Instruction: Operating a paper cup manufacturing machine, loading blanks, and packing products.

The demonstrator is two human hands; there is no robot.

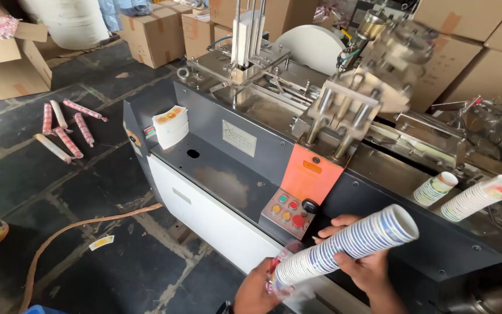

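A long nested stack of paper cups [344, 244], white with blue bands, lies tilted across the front of the cup-making machine [228, 192]. My right hand [361, 264] grips the stack around its middle from below. My left hand [257, 291] holds the lower end, where a thin clear plastic sleeve [280, 267] is bunched around the cups. Just behind my hands is the small panel of coloured buttons [287, 212].
Two more cup stacks [434, 189] [477, 197] lie on the machine's right outlet. A pile of flat printed blanks [171, 126] sits on its left end. Wrapped cup rolls [65, 128] lie on the dark floor, cardboard boxes [158, 32] stand behind, and a strap [76, 229] curls across the floor.
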